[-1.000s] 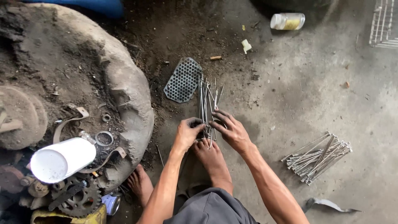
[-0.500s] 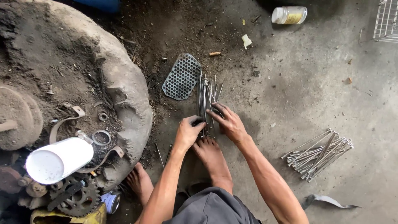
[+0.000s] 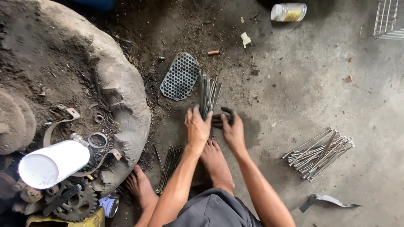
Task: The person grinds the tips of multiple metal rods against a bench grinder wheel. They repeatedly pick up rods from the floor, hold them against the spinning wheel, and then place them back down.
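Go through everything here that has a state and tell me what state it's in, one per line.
Left hand: flat on the rod bundle.
Right hand: gripping a dark band.
Rod bundle: lying on the floor, under both hands.
Second rod bundle: lying apart, untouched.
Jar: on its side.
White cup: tipped over.

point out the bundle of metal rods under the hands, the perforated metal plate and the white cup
bundle of metal rods (image 3: pixel 207 93), head view, upper shafts
perforated metal plate (image 3: pixel 180 76), head view, centre
white cup (image 3: pixel 52 163), head view, side wall
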